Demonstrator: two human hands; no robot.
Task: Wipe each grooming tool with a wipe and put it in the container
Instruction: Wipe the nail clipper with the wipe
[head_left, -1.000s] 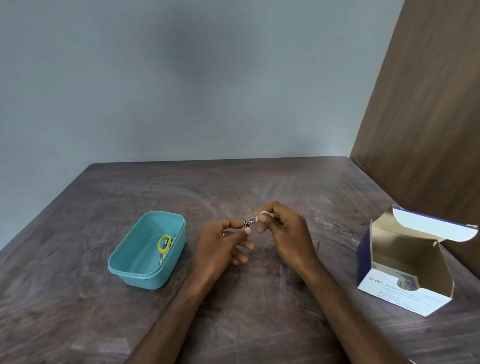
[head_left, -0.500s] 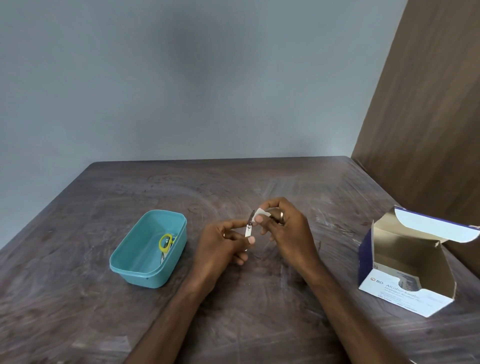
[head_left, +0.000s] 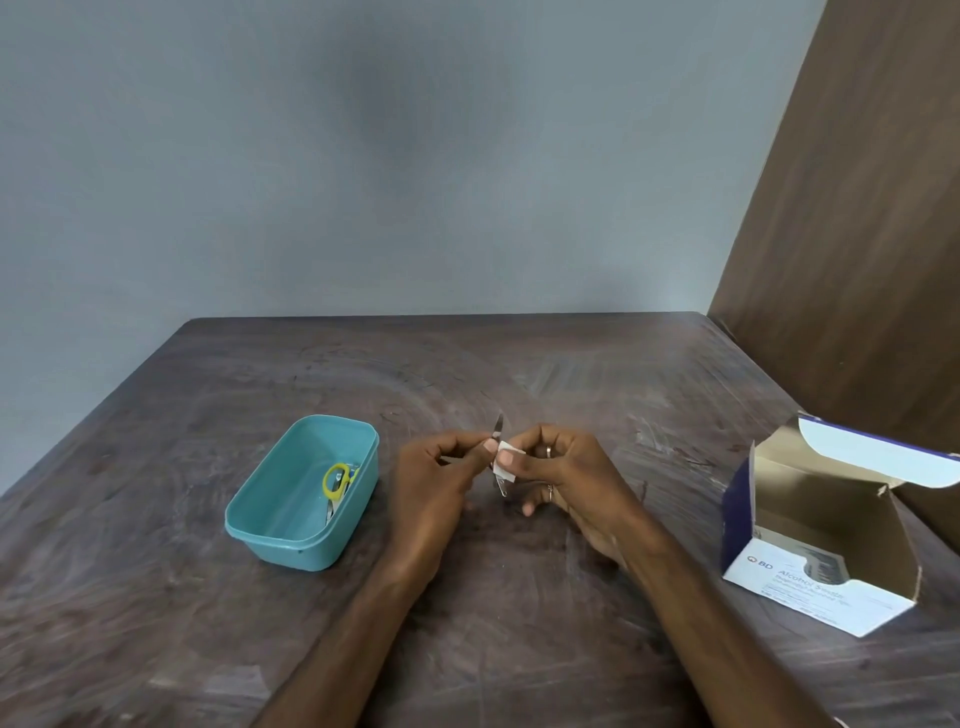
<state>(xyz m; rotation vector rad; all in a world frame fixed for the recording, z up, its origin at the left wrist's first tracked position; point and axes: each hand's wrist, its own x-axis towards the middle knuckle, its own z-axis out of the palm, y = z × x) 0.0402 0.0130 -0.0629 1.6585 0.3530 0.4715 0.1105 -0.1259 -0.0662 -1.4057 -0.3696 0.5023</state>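
Together, both hands (head_left: 441, 480) (head_left: 561, 478) pinch a slim metal clipper (head_left: 498, 431) in a white wipe (head_left: 505, 462).

You hold a small shiny metal tool (head_left: 500, 451), maybe a nail clipper, standing almost upright above the table. Your white wipe (head_left: 505, 461) is folded around its middle. To your left sits the teal container (head_left: 270, 512), open on top. Little scissors (head_left: 336, 486) with yellow handles lie inside it, by its right wall.
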